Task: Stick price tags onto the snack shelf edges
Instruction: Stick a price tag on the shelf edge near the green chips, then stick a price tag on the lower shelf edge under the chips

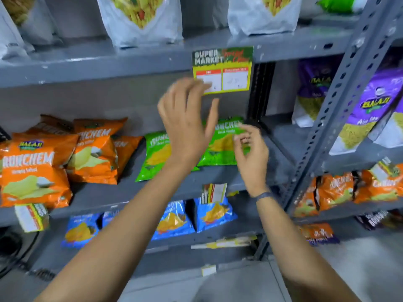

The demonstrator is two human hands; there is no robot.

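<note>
A green, yellow and red price tag [226,68] hangs on the front edge of the upper grey shelf [109,66]. My left hand [185,125] is raised just below it, fingers spread, fingertips overlapping the tag's lower left corner. It holds nothing. My right hand [250,153] hovers lower and to the right, in front of the green snack bags [222,147], fingers loosely curled and blurred; nothing shows in it. Another tag [213,192] sits on the middle shelf edge, and a tilted one [32,216] hangs at the left of that edge.
Orange chip bags [43,166] fill the middle shelf's left side. Blue bags [174,221] stand on the shelf below. White pouches [141,20] line the top shelf. A perforated upright [340,101] separates a second rack with purple bags [370,110]. Another tag [224,244] lies on the lowest shelf edge.
</note>
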